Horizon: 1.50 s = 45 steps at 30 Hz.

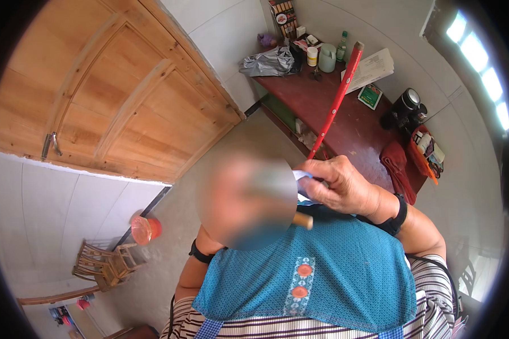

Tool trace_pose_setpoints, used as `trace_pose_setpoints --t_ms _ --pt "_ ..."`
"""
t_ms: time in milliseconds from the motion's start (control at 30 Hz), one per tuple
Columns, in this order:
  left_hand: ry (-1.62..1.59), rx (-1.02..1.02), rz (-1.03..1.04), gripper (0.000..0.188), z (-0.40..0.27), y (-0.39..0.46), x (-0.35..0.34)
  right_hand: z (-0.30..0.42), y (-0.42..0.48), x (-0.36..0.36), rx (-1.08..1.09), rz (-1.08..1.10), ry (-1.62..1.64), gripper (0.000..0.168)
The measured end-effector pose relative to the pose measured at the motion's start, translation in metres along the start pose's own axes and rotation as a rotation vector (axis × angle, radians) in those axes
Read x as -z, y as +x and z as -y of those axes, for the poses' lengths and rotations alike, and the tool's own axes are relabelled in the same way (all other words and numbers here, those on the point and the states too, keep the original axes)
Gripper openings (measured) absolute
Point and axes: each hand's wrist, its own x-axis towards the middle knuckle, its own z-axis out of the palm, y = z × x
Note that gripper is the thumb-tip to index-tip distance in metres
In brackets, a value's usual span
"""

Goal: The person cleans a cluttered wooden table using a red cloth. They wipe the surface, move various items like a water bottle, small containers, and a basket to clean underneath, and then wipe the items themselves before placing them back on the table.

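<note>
My right hand, with a black band at the wrist, pinches the edge of a white and blue piece of material. A long red stick rises from behind this hand towards the table; whether the fingers touch it cannot be told. A blurred round patch covers my left hand, and only the forearm and its black wristband show below it. From the patch's right edge pokes a short light-brown rod end, above the teal bib on my chest.
A dark red table holds a silver plastic bag, a pale green jug, a green bottle, a black flask and an orange basket. Left are a wooden door, a red bin and a wooden chair.
</note>
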Motion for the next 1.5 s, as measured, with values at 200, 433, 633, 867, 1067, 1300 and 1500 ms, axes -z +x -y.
trace_pose_setpoints --t_ms 200,433,633,867,1067,1300,1500 --pt "-0.095 0.072 0.183 0.038 0.035 -0.041 0.011 -0.005 -0.01 0.003 0.016 -0.153 -0.099 0.012" --pt "0.171 -0.149 0.312 0.038 0.01 -0.034 0.017 0.001 -0.014 0.006 0.133 -0.39 -0.183 0.017" --pt "0.379 -0.395 0.175 0.028 -0.019 -0.01 0.009 -0.011 -0.02 0.008 0.131 -0.415 -0.094 0.016" --pt "0.418 -0.452 0.121 0.031 -0.027 -0.003 0.004 -0.007 -0.02 0.009 0.135 -0.371 -0.034 0.015" --pt "0.205 -0.38 0.021 0.023 -0.026 0.004 0.006 -0.008 -0.018 0.009 -0.061 -0.232 -0.054 0.017" --pt "0.391 -0.424 0.057 0.031 -0.039 0.037 0.03 -0.017 -0.019 0.007 -0.06 -0.16 -0.116 0.021" --pt "0.592 -0.381 0.191 0.027 -0.016 0.03 0.001 -0.012 -0.022 0.006 -0.063 -0.066 -0.075 0.019"
